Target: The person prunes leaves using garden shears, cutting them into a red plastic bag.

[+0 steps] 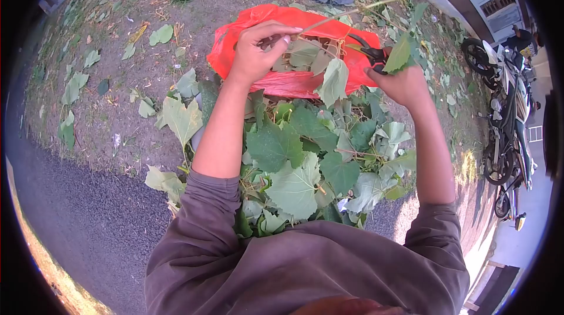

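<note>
My left hand point(264, 47) pinches the end of a leafy vine stem point(335, 16) above a red plastic bag point(235, 27). The stem slants up to the right and carries several leaves. My right hand point(396, 77) is wrapped round black-handled pruning shears point(373, 53), whose blades point left over the bag, parted. A green leaf point(399, 52) hangs in front of that hand. Cut leaves lie inside the open bag, and one pale leaf point(333, 81) hangs over its near edge. Between my forearms is a heap of large green leaves point(294, 186).
Scattered leaves point(161, 34) lie on the bare soil around the bag. Dark asphalt point(100, 215) runs along the lower left. Parked motorcycles point(508, 109) stand at the far right, where a person point(520, 39) is partly visible near a building.
</note>
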Action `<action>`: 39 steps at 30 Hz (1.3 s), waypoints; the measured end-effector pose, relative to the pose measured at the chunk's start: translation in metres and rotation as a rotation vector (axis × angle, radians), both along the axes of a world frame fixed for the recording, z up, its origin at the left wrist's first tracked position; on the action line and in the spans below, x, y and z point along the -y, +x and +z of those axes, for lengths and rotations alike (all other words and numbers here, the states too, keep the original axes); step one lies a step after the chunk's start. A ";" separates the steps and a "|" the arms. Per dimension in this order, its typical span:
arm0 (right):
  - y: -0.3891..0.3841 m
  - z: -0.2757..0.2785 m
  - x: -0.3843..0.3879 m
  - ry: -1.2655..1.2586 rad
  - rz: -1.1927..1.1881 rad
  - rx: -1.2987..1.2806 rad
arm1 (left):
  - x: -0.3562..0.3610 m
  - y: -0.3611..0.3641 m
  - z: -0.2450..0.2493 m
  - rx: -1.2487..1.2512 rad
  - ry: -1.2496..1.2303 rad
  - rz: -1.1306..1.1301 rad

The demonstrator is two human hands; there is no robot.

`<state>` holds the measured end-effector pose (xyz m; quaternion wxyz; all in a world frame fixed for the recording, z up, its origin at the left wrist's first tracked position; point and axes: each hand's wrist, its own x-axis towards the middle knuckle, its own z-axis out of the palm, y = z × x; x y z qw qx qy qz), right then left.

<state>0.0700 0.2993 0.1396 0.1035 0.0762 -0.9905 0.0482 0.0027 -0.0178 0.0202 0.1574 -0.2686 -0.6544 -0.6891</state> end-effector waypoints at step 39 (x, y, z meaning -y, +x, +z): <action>-0.013 -0.041 0.064 0.068 0.035 0.152 | 0.027 -0.005 -0.002 0.209 -0.261 0.060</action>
